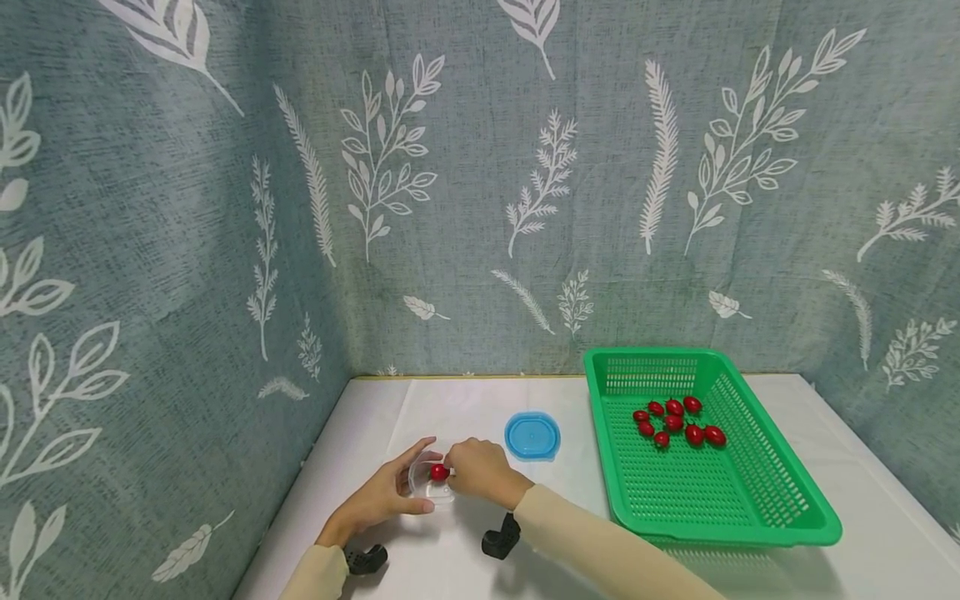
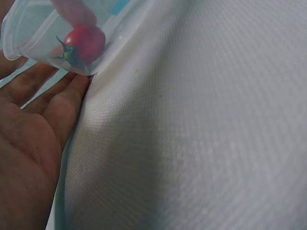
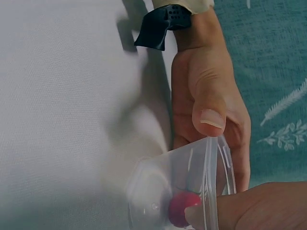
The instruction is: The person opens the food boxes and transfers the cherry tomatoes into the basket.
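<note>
A small clear plastic container is at the table's left-centre, with my left hand around its side. The left thumb lies at the container's rim in the right wrist view. My right hand reaches over the rim from the other side and pinches a red cherry tomato inside the container. A green stem shows on this tomato through the clear wall in the left wrist view. The other right fingers are partly hidden behind the hand and the rim.
A blue lid lies flat behind my right hand. On the right stands a green perforated basket with several red cherry tomatoes grouped towards its back. White cloth covers the table; patterned curtains hang behind and at the sides.
</note>
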`<action>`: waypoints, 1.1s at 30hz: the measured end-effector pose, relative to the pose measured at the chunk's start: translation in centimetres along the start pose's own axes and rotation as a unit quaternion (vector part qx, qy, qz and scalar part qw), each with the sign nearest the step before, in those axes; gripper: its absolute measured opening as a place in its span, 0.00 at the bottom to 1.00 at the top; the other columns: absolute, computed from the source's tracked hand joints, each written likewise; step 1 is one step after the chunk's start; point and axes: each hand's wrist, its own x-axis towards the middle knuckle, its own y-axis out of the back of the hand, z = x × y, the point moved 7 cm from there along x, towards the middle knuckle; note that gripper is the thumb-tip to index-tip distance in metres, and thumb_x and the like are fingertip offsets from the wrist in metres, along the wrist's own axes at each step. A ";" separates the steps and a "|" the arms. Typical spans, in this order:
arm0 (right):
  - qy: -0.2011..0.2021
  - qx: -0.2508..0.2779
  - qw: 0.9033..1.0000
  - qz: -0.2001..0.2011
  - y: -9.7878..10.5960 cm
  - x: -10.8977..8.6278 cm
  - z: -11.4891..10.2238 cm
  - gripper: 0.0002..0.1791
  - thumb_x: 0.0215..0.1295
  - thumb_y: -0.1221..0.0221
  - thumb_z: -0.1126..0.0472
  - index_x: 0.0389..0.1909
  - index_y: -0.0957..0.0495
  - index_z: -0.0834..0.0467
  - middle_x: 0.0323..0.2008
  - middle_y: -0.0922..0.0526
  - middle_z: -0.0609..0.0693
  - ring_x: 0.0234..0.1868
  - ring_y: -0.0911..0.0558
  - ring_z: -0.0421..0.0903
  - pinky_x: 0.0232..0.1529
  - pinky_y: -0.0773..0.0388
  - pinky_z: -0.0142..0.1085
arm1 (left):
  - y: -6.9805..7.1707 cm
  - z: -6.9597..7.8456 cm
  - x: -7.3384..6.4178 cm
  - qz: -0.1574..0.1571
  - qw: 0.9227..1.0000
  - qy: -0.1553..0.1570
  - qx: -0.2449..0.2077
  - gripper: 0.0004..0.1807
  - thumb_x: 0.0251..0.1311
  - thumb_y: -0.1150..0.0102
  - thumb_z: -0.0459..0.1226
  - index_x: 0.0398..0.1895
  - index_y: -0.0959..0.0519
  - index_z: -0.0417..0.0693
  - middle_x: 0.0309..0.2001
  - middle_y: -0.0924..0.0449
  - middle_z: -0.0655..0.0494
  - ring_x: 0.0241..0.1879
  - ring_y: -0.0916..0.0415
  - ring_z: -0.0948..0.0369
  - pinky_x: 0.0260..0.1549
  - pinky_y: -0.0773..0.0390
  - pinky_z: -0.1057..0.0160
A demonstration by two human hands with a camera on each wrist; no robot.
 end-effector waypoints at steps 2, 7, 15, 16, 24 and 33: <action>0.002 -0.005 1.000 0.001 0.0 0.0 -0.1 0.04 0.61 0.31 0.61 0.35 0.09 0.54 0.24 0.17 0.40 0.21 0.30 0.38 0.19 0.32 0.33 | 0.0 0.0 0.0 0.000 1.000 0.001 0.002 0.56 0.61 0.27 0.33 0.84 0.55 0.48 0.75 0.37 0.43 0.75 0.42 0.44 0.62 0.29 0.59; 0.008 0.007 1.000 0.000 -0.1 0.1 -0.1 0.09 0.60 0.30 0.62 0.42 0.09 0.54 0.32 0.12 0.41 0.24 0.27 0.37 0.23 0.26 0.32 | 0.2 -0.2 -0.1 0.011 1.000 0.014 0.006 0.56 0.60 0.25 0.35 0.84 0.53 0.50 0.80 0.47 0.42 0.78 0.52 0.42 0.67 0.36 0.42; 0.019 0.074 0.996 -0.039 -1.1 0.4 0.3 0.19 0.58 0.28 0.59 0.52 0.12 0.51 0.42 0.11 0.43 0.39 0.17 0.42 0.37 0.21 0.35 | -0.1 -0.1 -0.1 -0.007 0.999 0.010 -0.032 0.58 0.60 0.26 0.34 0.85 0.56 0.50 0.80 0.51 0.37 0.76 0.46 0.41 0.61 0.26 0.62; 0.020 0.082 0.996 -0.038 -1.2 0.4 0.4 0.18 0.58 0.27 0.59 0.52 0.12 0.51 0.43 0.11 0.42 0.41 0.17 0.42 0.39 0.21 0.36 | -0.1 -0.1 -0.1 -0.009 0.999 0.010 -0.033 0.58 0.60 0.26 0.34 0.85 0.56 0.50 0.80 0.50 0.37 0.76 0.45 0.42 0.60 0.26 0.63; 0.024 0.176 0.983 -0.046 -1.3 0.2 0.7 0.05 0.56 0.25 0.59 0.30 0.13 0.50 0.33 0.11 0.37 0.34 0.20 0.33 0.32 0.28 0.30 | 0.2 -0.4 -0.2 0.013 1.000 0.018 0.017 0.57 0.59 0.24 0.38 0.85 0.53 0.54 0.81 0.52 0.40 0.64 0.38 0.48 0.47 0.28 0.64; 0.023 0.179 0.982 -0.058 -1.5 0.2 0.5 0.03 0.58 0.26 0.59 0.33 0.08 0.50 0.28 0.12 0.37 0.29 0.20 0.32 0.31 0.26 0.29 | 0.0 -0.3 0.0 0.013 1.000 0.014 0.020 0.58 0.58 0.24 0.38 0.85 0.53 0.51 0.80 0.47 0.41 0.77 0.48 0.42 0.65 0.31 0.47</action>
